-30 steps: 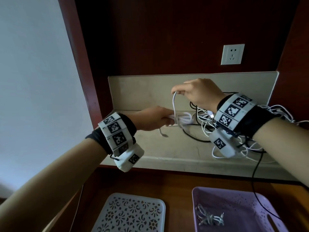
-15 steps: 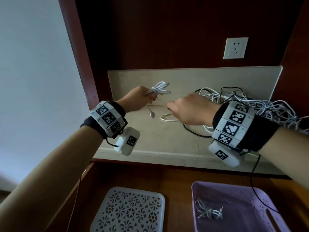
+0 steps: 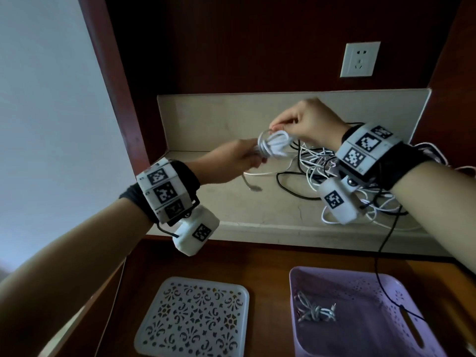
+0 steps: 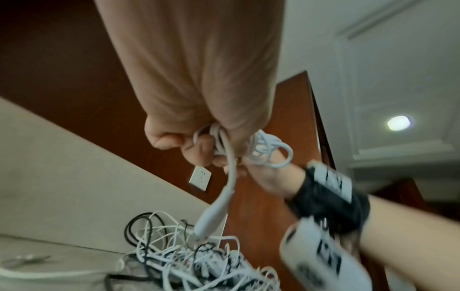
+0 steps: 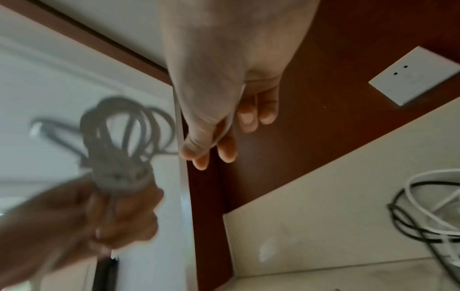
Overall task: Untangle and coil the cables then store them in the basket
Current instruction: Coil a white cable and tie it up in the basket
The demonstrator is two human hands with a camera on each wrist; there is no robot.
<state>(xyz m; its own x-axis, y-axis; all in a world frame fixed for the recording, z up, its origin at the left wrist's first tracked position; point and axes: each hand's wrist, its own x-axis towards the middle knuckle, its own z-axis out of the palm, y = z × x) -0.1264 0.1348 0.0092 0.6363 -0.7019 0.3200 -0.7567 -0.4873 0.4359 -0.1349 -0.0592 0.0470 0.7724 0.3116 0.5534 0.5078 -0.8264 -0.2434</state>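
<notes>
Holding a bunch of white cable loops tight in my left hand, I pinch the loose white strand at its top with my right hand. Both hands are up above the pale stone shelf. A messy pile of white and black cables lies on that shelf, under my right wrist. Below the shelf sits the purple plastic basket with one small coiled cable inside.
</notes>
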